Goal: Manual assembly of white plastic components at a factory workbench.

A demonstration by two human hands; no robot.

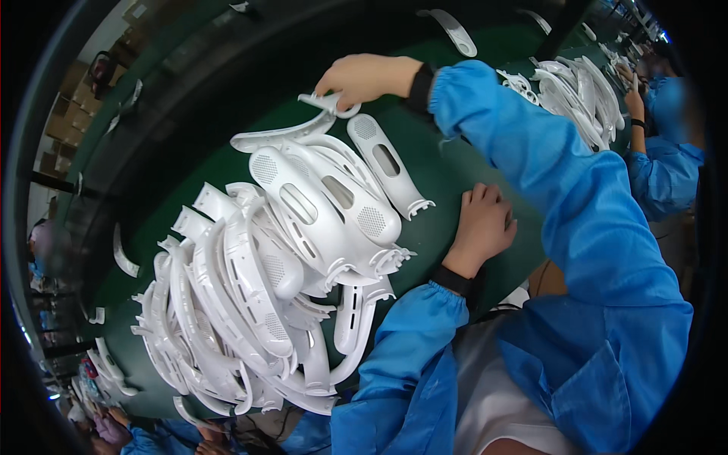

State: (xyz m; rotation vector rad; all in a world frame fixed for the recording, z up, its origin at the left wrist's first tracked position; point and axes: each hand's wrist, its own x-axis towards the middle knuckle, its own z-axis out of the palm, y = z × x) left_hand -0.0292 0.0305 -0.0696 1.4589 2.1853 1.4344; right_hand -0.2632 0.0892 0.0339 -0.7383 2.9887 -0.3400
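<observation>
My right hand [364,76] reaches far across the green work surface [447,220] and grips a small curved white plastic part [327,102] at the top of a big pile. The pile of white curved plastic shells [273,258] has perforated, slotted pieces on top and spreads from the middle to the lower left. My left hand [484,224] rests on the green surface just right of the pile, fingers curled in, holding nothing. Both arms wear blue sleeves with black cuffs.
A second heap of white shells [580,87] lies at the upper right, beside another person in blue [663,152]. A dark belt runs along the far side with single white parts [455,30] on it. More people's hands [114,428] show at the lower left.
</observation>
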